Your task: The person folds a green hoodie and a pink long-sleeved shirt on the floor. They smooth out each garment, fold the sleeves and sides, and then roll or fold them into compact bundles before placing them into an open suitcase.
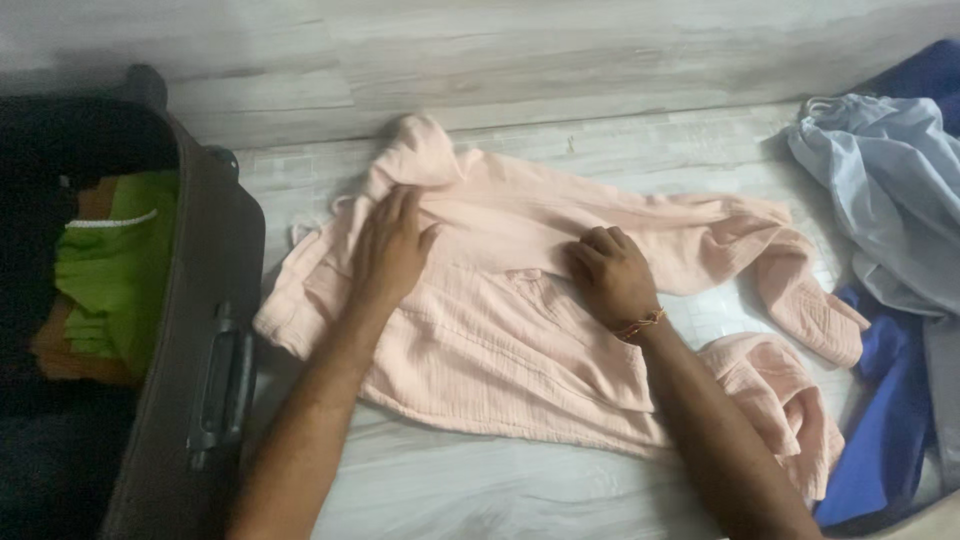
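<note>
A pale pink crinkled shirt (pixel 500 330) lies spread on the light wood-look floor (pixel 480 490). My left hand (pixel 392 248) rests flat on it near the collar end, fingers apart and pressing the cloth. Curled at the shirt's middle by a pocket, my right hand (pixel 612 275) has its fingertips pinching or pressing the fabric; a thread bracelet is on that wrist. One sleeve (pixel 790 280) trails to the right, and a bunched part (pixel 785 400) lies lower right.
An open dark suitcase (pixel 200 330) stands at the left with green and orange folded clothes (pixel 115 270) inside. A light blue garment (pixel 885 190) and a deep blue cloth (pixel 885 420) are heaped at the right. A pale wall runs along the back.
</note>
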